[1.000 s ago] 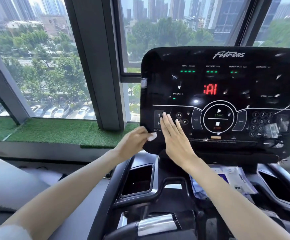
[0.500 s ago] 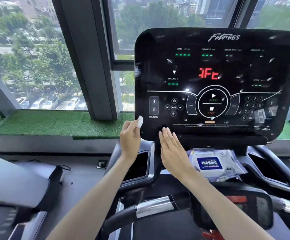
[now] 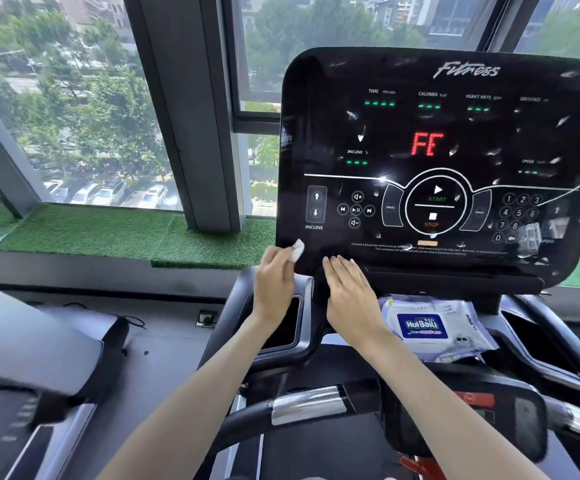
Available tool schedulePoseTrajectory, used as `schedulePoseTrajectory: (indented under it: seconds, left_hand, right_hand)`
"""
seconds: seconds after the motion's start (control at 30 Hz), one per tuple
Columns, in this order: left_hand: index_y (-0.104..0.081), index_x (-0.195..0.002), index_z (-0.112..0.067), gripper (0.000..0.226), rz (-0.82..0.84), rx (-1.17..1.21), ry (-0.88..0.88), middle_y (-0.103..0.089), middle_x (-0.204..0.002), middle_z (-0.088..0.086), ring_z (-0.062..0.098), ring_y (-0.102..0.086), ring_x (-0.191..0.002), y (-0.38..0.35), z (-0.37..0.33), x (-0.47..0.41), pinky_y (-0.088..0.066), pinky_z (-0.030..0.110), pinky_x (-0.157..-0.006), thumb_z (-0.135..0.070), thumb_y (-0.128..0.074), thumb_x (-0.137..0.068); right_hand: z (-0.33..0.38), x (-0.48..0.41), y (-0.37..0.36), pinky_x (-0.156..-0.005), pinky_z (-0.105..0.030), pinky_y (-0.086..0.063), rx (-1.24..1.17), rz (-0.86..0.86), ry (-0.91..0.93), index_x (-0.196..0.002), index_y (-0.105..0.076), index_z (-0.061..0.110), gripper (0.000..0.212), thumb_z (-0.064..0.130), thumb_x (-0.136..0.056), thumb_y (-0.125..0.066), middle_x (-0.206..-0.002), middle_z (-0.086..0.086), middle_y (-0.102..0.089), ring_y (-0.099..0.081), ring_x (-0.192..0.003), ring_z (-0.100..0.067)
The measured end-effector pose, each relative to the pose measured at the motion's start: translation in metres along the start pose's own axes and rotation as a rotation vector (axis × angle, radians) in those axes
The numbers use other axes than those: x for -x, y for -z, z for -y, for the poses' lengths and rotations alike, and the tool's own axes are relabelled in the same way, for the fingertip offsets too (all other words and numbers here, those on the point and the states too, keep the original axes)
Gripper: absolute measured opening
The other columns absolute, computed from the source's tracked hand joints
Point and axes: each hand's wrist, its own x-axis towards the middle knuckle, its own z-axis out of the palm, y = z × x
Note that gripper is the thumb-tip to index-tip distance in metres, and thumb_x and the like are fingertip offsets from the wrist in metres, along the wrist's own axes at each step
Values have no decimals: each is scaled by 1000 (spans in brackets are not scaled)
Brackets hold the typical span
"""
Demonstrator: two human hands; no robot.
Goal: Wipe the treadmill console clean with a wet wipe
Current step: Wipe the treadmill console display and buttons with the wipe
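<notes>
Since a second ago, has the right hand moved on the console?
Yes. The right hand slid down from the media buttons to the treadmill console's bottom edge.

Both my bare forearms reached up from the lower frame toward its centre. My left hand (image 3: pixel 274 285) was curled, fingertips pinched together. Just right of it, my right hand (image 3: pixel 351 296) lay flat, palm down, fingers straight and together.

Bright daylight from the windows (image 3: pixel 74 109), glare specks on the glossy console (image 3: pixel 437 161), wide-angle edge bending, slight blur
</notes>
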Motion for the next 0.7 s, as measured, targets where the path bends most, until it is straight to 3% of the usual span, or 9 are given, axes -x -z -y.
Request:
schedulePoseTrajectory:
  seconds: [0.07,0.2,0.3,0.4,0.5,0.6,0.7]
  left_hand:
    - [-68,-106,-7,22,-69,7,61,-51,-82,-1,6,-46,-69,0,-3,-1,-40,10,-63,2,-54,-91]
    - [-66,-109,-5,25,206,-66,-204,-56,-87,6,13,-53,-74,-7,-6,12,-47,23,-68,2,-50,-90]
    - [-67,-105,-2,22,41,-69,-150,-53,-82,6,10,-48,-72,2,-5,-9,-43,16,-67,2,-52,-89]
    - [-67,-103,-3,22,-79,-85,-120,-50,-80,3,18,-51,-71,5,-3,-25,-45,26,-64,4,-52,-88]
    - [-63,-108,-15,34,39,-164,-286,-50,-84,3,18,-49,-75,-2,4,-3,-45,28,-61,8,-55,-83]
    - [-59,-107,-16,39,1,-147,-235,-52,-85,6,17,-49,-75,-6,9,14,-48,32,-58,13,-58,-81]
    - [-61,-112,-13,31,-92,-104,-150,-52,-84,6,17,-49,-74,-6,-1,-5,-46,25,-63,6,-53,-88]
  right_hand:
    - [1,-1,-1,-102,-44,-41,-20,-19,-8,-120,-55,-9,64,5,-69,-20,-116,-20,-62,-56,-114,-33]
    - [-2,-3,-1,-102,-41,-42,-46,-62,-2,-118,-58,-7,59,2,-71,-24,-115,-19,-64,-58,-112,-31]
    - [-4,-4,1,-101,-40,-43,-14,-73,29,-116,-60,-8,58,1,-71,-24,-113,-20,-64,-60,-110,-31]
    - [-4,-2,-2,-99,-42,-45,22,-60,51,-117,-58,-9,57,2,-72,-25,-115,-22,-63,-59,-111,-32]
    - [-6,-1,-4,-99,-42,-45,34,-47,71,-120,-56,-8,52,-1,-68,-49,-119,-23,-60,-57,-114,-33]
    - [-9,-7,0,-97,-41,-46,20,-52,103,-116,-59,-6,56,-2,-61,-64,-117,-22,-63,-59,-112,-31]
    - [-11,-12,10,-105,-41,-39,46,-68,143,-124,-54,-5,49,2,-77,-39,-129,-22,-54,-49,-125,-30]
